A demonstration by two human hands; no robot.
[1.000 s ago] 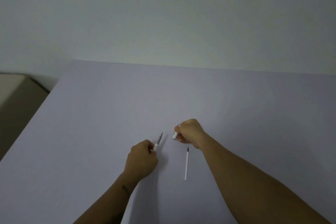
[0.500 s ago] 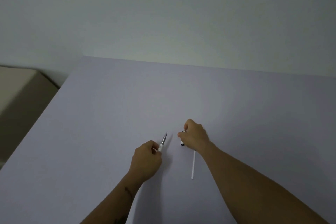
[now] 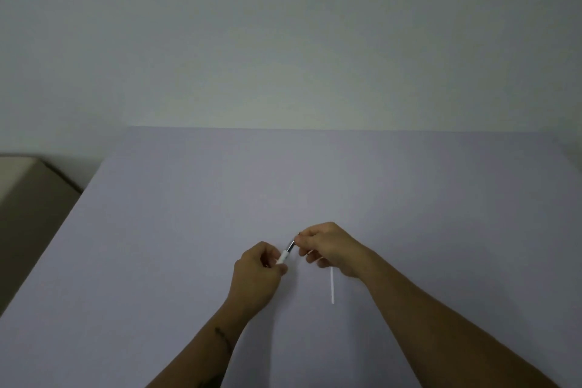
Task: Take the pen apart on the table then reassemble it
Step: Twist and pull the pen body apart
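Note:
My left hand (image 3: 255,274) is closed around the white end of a short pen front piece (image 3: 286,255), which points up and to the right. Its metal tip reaches the fingertips of my right hand (image 3: 330,247), which pinch that tip. Something small and dark shows just above my right fingers; I cannot tell what it is. The thin white refill (image 3: 332,288) lies on the table (image 3: 189,230) just below my right hand, its upper end hidden under the hand. No other pen part is visible.
The pale lilac table runs back to a plain wall (image 3: 283,57). Its left edge slants down the left side, with a beige piece of furniture (image 3: 28,198) beyond it.
My hands have come together. My right hand moved left from beside the refill onto the metal tip held in my left hand. The refill has stayed on the table.

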